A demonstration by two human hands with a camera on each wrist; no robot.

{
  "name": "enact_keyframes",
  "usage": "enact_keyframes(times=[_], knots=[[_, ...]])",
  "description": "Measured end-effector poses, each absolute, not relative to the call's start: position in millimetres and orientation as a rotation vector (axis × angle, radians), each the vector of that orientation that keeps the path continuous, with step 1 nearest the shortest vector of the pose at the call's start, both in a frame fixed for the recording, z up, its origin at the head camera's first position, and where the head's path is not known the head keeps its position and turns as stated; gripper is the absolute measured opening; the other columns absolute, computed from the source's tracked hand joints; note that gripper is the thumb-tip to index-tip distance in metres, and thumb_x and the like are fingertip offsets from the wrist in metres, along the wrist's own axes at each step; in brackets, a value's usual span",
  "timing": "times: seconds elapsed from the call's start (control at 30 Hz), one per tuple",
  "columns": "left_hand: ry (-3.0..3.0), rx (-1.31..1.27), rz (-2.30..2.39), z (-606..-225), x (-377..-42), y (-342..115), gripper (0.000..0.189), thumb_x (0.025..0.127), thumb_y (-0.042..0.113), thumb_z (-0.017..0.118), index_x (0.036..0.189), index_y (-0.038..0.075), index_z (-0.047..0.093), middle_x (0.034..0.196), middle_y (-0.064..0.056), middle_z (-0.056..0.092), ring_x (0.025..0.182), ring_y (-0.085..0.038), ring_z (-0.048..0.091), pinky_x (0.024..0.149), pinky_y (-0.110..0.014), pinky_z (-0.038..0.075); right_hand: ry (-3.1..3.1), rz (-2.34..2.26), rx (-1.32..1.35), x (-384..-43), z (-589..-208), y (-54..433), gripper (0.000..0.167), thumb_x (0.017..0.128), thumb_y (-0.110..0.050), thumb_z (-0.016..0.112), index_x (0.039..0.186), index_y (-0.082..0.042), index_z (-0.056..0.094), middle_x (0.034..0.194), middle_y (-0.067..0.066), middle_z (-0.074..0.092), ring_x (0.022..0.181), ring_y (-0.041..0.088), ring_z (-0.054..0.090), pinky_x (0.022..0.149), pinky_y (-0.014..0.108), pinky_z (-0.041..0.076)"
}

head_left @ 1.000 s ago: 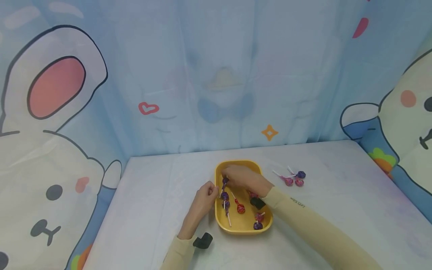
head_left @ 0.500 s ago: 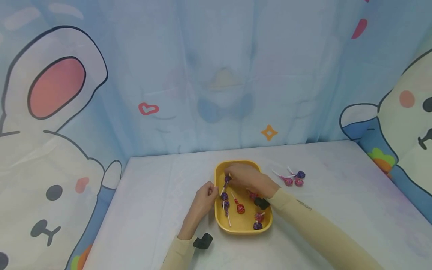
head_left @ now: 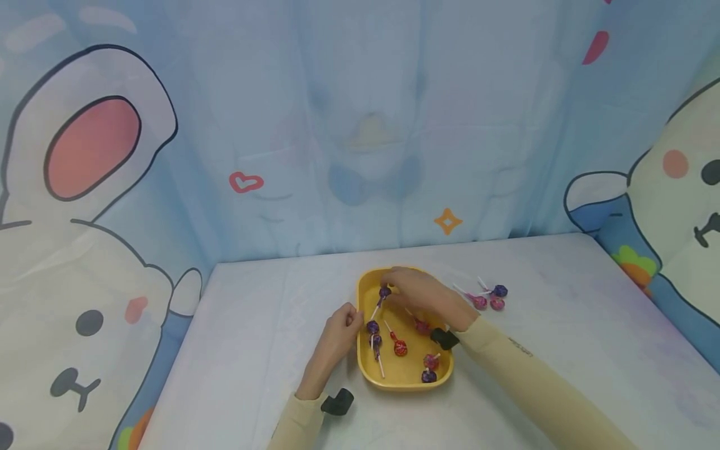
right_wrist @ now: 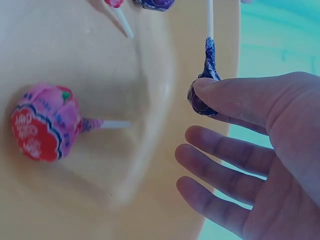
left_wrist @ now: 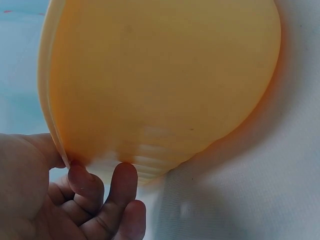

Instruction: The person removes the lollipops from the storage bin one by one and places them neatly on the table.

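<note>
Over the far end of a yellow tray [head_left: 405, 384], my right hand [head_left: 424, 294] pinches a purple-wrapped lollipop [right_wrist: 201, 100] by its candy head between thumb and forefinger. Its white stick points away from the fingertips, and the other fingers are spread loosely. My left hand [head_left: 340, 331] grips the tray's left rim, thumb on one side and curled fingers on the other, as the left wrist view shows. Inside the tray lie a red lollipop [head_left: 400, 347], several purple ones along the left side, and a pink-red lollipop [right_wrist: 45, 122] below my right hand.
Right of the tray, a small group of pink and purple lollipops [head_left: 497, 303] lies on the white tabletop [head_left: 551, 312]. A pink-red and a purple lollipop [head_left: 429, 376] sit in the tray's near right corner. A printed blue curtain [head_left: 365, 206] hangs behind the table.
My right hand has moved right and slightly up from the tray's far left side, carrying the purple lollipop. The left hand stays on the rim.
</note>
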State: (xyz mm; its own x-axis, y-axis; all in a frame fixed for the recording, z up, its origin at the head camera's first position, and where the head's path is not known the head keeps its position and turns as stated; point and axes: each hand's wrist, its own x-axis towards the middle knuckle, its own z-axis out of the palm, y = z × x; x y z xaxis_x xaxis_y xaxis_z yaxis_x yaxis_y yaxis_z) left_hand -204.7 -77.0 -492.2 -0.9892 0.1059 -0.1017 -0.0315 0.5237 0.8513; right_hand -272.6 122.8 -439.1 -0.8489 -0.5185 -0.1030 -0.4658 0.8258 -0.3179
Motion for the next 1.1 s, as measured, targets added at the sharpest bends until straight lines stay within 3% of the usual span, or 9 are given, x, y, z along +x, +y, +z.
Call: enact_keyframes(times=[0.33,0.57,0.83,1.1], knots=[[2.614,0.070,1.475,-492.2,-203.4,-76.9,0.023,0.104,0.029,0.050,0.090,0.012,0.050,0.071,0.003,0.045,0.063,-0.012,0.046,0.054,-0.025,0.037,2.857,-0.440,-0.831,-276.0,-435.4,139.3,0.029,0.095,-0.025,0.070,0.120,-0.013,0.068,0.102,0.002,0.064,0.083,0.013,0.056,0.080,0.033,0.052],[2.623,0.092,1.479,-492.9,-202.5,-78.1,0.023,0.105,0.029,0.050,0.089,0.012,0.050,0.069,0.004,0.044,0.060,-0.012,0.045,0.054,-0.024,0.036,2.891,-0.439,-0.882,-275.0,-426.2,154.2,0.028,0.095,-0.020,0.069,0.120,-0.009,0.067,0.106,0.008,0.066,0.091,0.020,0.063,0.084,0.038,0.054],[2.630,0.100,1.493,-493.0,-201.3,-79.0,0.024,0.104,0.029,0.049,0.089,0.012,0.050,0.068,0.004,0.044,0.060,-0.011,0.045,0.053,-0.024,0.036,2.899,-0.456,-0.844,-272.1,-418.3,166.7,0.026,0.095,-0.020,0.069,0.119,-0.010,0.067,0.105,0.004,0.065,0.089,0.015,0.060,0.082,0.037,0.054],[2.623,0.097,1.488,-491.7,-202.1,-78.0,0.024,0.105,0.031,0.049,0.090,0.012,0.051,0.070,0.003,0.044,0.062,-0.012,0.046,0.054,-0.024,0.037,2.932,-0.469,-0.871,-269.3,-410.7,182.8,0.023,0.094,-0.018,0.070,0.116,-0.009,0.068,0.105,0.006,0.066,0.093,0.023,0.062,0.083,0.039,0.053]])
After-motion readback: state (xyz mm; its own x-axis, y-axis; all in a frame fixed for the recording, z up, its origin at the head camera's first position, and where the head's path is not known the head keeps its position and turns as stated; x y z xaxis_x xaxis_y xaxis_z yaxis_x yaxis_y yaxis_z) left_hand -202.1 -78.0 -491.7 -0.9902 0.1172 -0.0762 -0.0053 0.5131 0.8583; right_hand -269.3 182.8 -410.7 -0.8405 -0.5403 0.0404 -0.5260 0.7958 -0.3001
